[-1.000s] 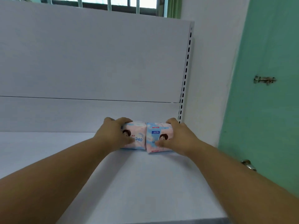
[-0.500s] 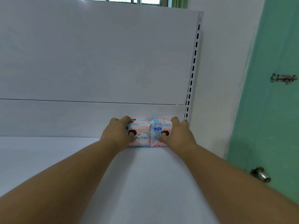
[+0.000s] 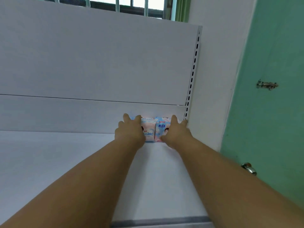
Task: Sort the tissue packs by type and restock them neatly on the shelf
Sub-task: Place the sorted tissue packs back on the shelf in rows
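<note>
Two pink-and-blue tissue packs stand side by side at the back right corner of the white shelf [image 3: 65,162]. The left pack [image 3: 148,129] shows "240" on its front; the right pack [image 3: 160,129] touches it. My left hand [image 3: 130,132] lies against the left pack, its fingers stretched up over the pack's top and left side. Over the right pack, my right hand [image 3: 176,134] has straight fingers on top and its thumb on the front. Both packs sit against the back panel [image 3: 98,63].
A slotted metal upright [image 3: 192,71] ends the shelf on the right, just beside the right pack. Beyond a white wall strip is a green door [image 3: 271,129] with a knob [image 3: 249,168] and a latch [image 3: 266,84]. A barred window [image 3: 131,4] is above.
Both hands have pushed the two packs back and to the right until they sit against the back panel by the upright. The fingers have straightened over the packs' tops.
</note>
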{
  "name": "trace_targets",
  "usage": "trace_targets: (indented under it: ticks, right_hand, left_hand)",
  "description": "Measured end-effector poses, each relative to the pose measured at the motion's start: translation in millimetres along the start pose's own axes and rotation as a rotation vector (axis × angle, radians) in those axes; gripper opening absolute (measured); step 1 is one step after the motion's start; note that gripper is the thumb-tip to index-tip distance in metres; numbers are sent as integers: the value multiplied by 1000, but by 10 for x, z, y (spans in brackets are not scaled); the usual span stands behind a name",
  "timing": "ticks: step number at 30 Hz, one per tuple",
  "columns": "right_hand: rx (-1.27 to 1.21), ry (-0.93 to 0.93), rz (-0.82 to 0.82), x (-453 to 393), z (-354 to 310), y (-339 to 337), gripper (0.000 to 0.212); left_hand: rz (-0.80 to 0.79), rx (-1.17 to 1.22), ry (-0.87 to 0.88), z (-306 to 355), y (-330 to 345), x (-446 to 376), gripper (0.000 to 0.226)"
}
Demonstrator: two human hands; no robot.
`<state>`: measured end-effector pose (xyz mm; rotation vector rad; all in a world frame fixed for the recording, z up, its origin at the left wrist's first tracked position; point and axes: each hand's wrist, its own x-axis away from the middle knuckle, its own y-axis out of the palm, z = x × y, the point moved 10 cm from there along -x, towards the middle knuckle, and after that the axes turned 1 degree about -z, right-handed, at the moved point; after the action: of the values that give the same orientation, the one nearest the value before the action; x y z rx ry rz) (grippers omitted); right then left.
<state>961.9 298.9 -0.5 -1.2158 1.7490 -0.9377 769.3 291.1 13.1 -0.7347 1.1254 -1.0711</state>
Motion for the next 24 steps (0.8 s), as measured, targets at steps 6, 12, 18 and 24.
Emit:
trace_targets:
  ticks: [6,12,18,24]
  right_hand:
    - [-21,-245,92,696,-247,-434,68]
    - [-194,-496,149,1670,-340,-769,64]
    - [-329,-494,155,2874,28,-792,60]
    - [-337,-455,131,4367,215,-253,47]
  left_hand:
    - [144,-79,103,336,-448,795,67]
    - [254,77,-20,326,-861,1772,59]
    - [310,172,28,242,-1108,3107,48]
    - [249,206,83,-385,-779,4463,41]
